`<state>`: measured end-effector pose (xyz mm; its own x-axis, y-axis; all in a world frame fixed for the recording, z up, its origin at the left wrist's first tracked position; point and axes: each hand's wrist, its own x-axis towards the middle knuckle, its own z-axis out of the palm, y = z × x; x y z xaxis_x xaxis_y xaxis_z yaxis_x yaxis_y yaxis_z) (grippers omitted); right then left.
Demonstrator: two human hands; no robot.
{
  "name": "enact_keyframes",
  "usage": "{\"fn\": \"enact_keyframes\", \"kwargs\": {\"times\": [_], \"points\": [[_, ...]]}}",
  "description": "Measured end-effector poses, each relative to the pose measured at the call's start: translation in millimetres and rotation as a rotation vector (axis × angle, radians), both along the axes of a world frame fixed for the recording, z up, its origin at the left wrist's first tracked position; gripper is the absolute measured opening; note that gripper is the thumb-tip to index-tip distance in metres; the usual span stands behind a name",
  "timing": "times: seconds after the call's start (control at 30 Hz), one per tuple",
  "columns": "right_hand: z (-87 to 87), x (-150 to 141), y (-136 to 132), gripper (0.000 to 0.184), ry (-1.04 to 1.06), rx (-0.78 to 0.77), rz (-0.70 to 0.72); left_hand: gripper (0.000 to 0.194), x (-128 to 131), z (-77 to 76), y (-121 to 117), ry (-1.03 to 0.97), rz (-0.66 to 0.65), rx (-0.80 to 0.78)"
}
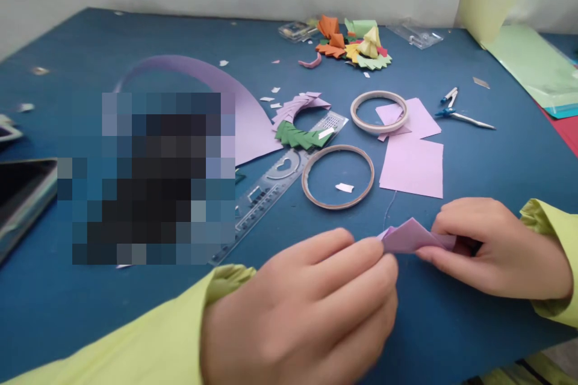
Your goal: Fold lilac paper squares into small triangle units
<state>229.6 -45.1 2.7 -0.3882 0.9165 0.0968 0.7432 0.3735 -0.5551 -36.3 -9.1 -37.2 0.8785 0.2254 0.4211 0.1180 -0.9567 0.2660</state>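
Observation:
A folded piece of lilac paper (410, 237) is stretched between my two hands, just above the blue table. My left hand (311, 307) pinches its left corner, the fingertips closed on it. At the other end, my right hand (490, 246) grips the paper between thumb and curled fingers. Beyond them lie flat lilac paper squares (412, 167), partly overlapped by a roll of tape (379, 130). A second, thinner tape ring (338, 207) rests nearer to me. Left of the rolls is a curved chain of folded lilac and green paper pieces (303, 135).
A clear ruler (257, 200) runs diagonally under the chain. Behind it curls a large lilac sheet (257, 126). A compass (469, 120) lies at right, near green sheets (533, 66). Colourful folded paper (332, 42) sits at the back. A dark-screened device (22, 204) is at left; a blurred patch hides part of the table.

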Motion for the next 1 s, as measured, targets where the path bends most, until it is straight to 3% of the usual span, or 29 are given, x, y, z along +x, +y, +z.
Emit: {"fn": "enact_keyframes", "kwargs": {"times": [0.03, 0.13, 0.33, 0.47, 0.6, 0.83, 1.0], "points": [[0.0, 1.0, 0.8, 0.034, -0.043, 0.008, 0.001, 0.029, 16.7, 13.4, 12.6, -0.014, -0.115, 0.122], [0.4, 4.4, 3.8, 0.037, -0.145, 0.01, -0.041, 0.033, 42.4, 33.9, 29.7, 0.026, -0.146, 0.157], [4.9, 10.7, 9.4, 0.032, -0.142, -0.039, -0.09, 0.024, 35.8, 30.8, 22.4, 0.057, -0.059, 0.162], [10.9, 13.1, 11.1, 0.029, -0.042, -0.162, -0.016, 0.014, 36.2, 39.9, 20.4, -0.087, 0.114, 0.186], [15.0, 11.1, 8.8, 0.032, 0.005, -0.201, 0.034, 0.011, 42.4, 42.0, 20.8, -0.067, 0.337, 0.139], [10.7, 2.9, -1.1, 0.029, -0.087, -0.095, 0.003, 0.017, 47.4, 31.8, 22.0, -0.026, 0.247, -0.035], [-0.4, -0.1, -7.0, 0.027, -0.181, 0.204, -0.108, 0.015, 47.8, 27.7, 23.7, -0.008, 0.229, -0.021]]}}
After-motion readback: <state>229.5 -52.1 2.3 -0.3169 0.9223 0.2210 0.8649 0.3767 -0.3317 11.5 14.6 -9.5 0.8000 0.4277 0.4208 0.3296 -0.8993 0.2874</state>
